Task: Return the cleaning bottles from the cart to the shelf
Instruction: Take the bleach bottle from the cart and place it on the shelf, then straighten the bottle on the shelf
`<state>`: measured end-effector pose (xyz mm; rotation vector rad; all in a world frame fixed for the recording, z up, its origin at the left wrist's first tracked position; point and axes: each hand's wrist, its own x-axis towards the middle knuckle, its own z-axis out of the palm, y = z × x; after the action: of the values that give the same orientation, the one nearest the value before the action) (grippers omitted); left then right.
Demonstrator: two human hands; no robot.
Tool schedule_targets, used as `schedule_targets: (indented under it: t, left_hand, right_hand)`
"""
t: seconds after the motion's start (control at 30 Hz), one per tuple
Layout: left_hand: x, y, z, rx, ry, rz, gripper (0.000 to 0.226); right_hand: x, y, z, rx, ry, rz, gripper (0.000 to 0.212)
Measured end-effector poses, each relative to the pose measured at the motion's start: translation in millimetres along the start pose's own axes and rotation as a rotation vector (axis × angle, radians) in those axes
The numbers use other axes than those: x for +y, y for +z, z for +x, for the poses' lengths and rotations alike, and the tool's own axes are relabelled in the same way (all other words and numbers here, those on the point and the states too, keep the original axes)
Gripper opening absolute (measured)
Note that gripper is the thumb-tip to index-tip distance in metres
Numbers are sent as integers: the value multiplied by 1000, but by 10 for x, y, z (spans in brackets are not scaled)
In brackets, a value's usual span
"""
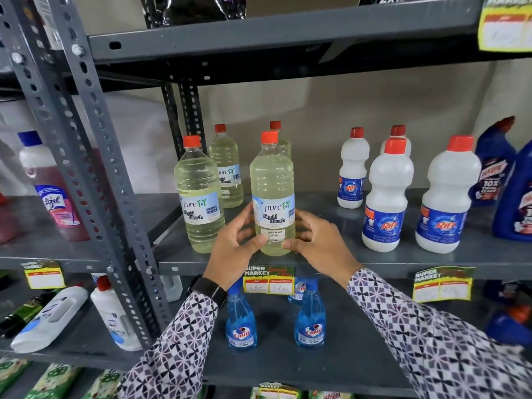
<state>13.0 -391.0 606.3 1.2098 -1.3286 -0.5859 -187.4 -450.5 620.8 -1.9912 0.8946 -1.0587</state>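
Observation:
A clear bottle of yellowish liquid bleach (273, 180) with a red cap stands upright near the front edge of the grey metal shelf (331, 263). My left hand (234, 249) grips its lower left side and my right hand (316, 243) its lower right side, thumbs on the front label. A second such bottle (198, 194) stands just to its left, and two more (226, 168) stand behind. The cart is out of view.
White Rin bottles (387, 197) with red caps stand to the right, then blue toilet-cleaner bottles (515, 194) at the far right. Blue Colin spray bottles (241, 321) stand on the shelf below. A slotted steel upright (95, 156) and a pink Lizol bottle (51, 185) are on the left.

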Motion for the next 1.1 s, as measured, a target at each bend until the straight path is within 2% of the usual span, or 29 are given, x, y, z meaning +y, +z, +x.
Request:
schedule_targets:
  t: [0.13,0.23,0.4,0.47,0.63,0.73,0.83,0.9,0.97,1.03,1.07,1.1]
  left_hand:
    - [51,49,-43,4,2,74,76]
    - [215,117,-124,71,-30,56,69]
    - [571,539,-494,513,37,249,39]
    - [749,928,-631,547,89,237,29]
    - [1215,2390,-814,350,187,116,27]
    - [1352,3309,-793,238,169,54,26]
    - [1348,4035,-642,87,163,145,30]
    - [1312,4348,-416,26,122,225,43]
    - [1265,4520,-128,-38,-3,246,65]
    - [1241,4618,114,-138,-131,211,83]
    - [1209,4655,208,-180,-161,192,87]
    - [1179,4696,281,-210,-164,177,80]
  right_hand:
    - [-14,-28,-1,-16,-26,-5,77]
    - [-42,-100,-43,-48,-41,23,77]
    - [27,-517,-403,-6,-96,20,75]
    - [161,-843,-627,28,-148,42,66]
    - [664,-1948,-1188,166,-250,14,45]
    - [945,-2700,-1393,297,-270,-91,37]
    - [1175,-3394,-1474,495,-226,-164,34]
    - [1321,-3787,-1400,617,-155,-193,37]
    - [1433,-4108,-1240,569,4,-204,52]
    - [1521,-4325,-1050,367,157,-153,68]
    - [1563,-4380,-967,273,189,-122,69]
    - [1591,-4408,-905,210,194,-119,65]
